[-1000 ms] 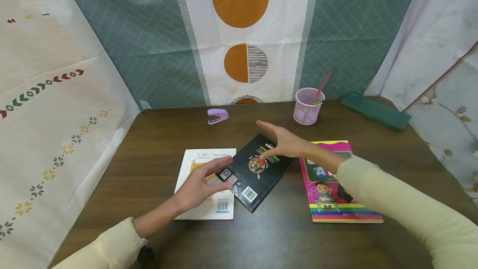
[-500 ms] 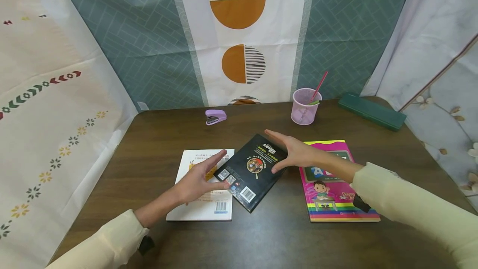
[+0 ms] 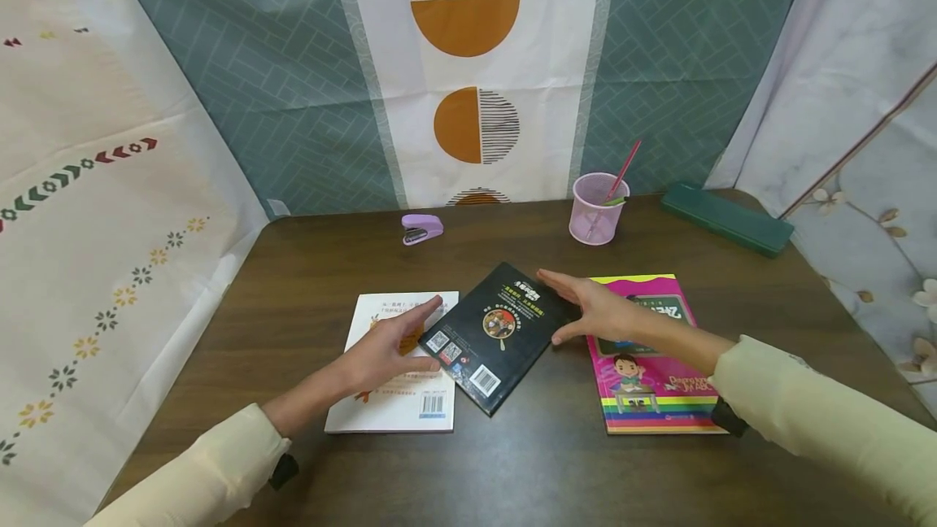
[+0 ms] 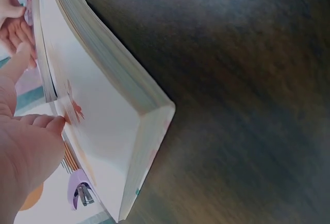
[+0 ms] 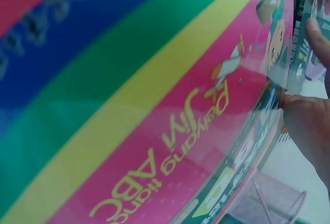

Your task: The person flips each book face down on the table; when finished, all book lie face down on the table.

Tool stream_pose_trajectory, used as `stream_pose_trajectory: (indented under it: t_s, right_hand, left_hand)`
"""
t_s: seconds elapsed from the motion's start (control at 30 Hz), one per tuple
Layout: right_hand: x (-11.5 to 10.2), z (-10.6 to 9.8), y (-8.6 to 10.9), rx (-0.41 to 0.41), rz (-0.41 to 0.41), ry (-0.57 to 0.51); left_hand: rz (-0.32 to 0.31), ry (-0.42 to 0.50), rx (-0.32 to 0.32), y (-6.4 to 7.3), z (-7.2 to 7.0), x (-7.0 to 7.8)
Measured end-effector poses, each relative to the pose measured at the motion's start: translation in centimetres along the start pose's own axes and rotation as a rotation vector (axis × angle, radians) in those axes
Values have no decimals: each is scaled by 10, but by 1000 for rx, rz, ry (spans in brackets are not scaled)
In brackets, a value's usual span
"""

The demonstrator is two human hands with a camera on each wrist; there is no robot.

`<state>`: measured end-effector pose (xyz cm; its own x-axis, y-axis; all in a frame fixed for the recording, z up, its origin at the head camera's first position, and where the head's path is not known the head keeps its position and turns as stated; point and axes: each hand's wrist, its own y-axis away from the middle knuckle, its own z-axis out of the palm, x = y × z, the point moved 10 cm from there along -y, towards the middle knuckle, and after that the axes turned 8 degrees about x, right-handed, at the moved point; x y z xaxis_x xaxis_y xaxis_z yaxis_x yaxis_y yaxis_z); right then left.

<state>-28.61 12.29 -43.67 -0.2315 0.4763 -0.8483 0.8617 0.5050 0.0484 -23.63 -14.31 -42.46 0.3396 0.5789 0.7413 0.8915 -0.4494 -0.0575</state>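
A black book [image 3: 492,360] lies at a slant in the middle of the table, its left corner overlapping a white book [image 3: 398,411]. My left hand [image 3: 376,356] is over the white book, fingers spread, with the thumb tip close to the black book's left edge. At the black book's right edge is my right hand [image 3: 607,315], thumb and fingers apart; whether it touches the book is unclear. Beneath that hand and wrist is a pink book [image 3: 651,385], which fills much of the right wrist view. The left wrist view shows the white book's page edges [image 4: 103,54] up close.
Along the back stand a purple stapler [image 3: 422,228], a pink mesh pen cup [image 3: 594,214] with a red pencil [image 3: 628,159] in it, and a green case [image 3: 727,219]. Patterned cloths hang behind and beside the brown table [image 3: 512,474].
My right hand has moved from above the black book rightward to its right edge. The left hand has shifted slightly left. The books have kept their places on the table.
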Motion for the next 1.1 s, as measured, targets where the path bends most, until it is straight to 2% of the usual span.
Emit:
stream_pose_trajectory:
  t_s: [0.17, 0.27, 0.4, 0.57, 0.87, 1.1]
  right_hand:
    - [0, 1, 1, 22, -4, 116]
    - [1, 1, 0, 28, -5, 167]
    - [-1, 2, 0, 31, -15, 222]
    - [-4, 2, -1, 36, -22, 292]
    - [-5, 0, -4, 45, -1, 317]
    - [-6, -6, -5, 56, -15, 335]
  left_hand:
    - [32, -41, -23, -2, 3, 1]
    - [76, -85, -28, -3, 5, 3]
    - [109, -138, -16, -2, 4, 6]
    - [119, -171, 6, 0, 4, 9]
    - [190, -300, 20, 3, 7, 15]
    - [216, -295, 12, 8, 13, 22]
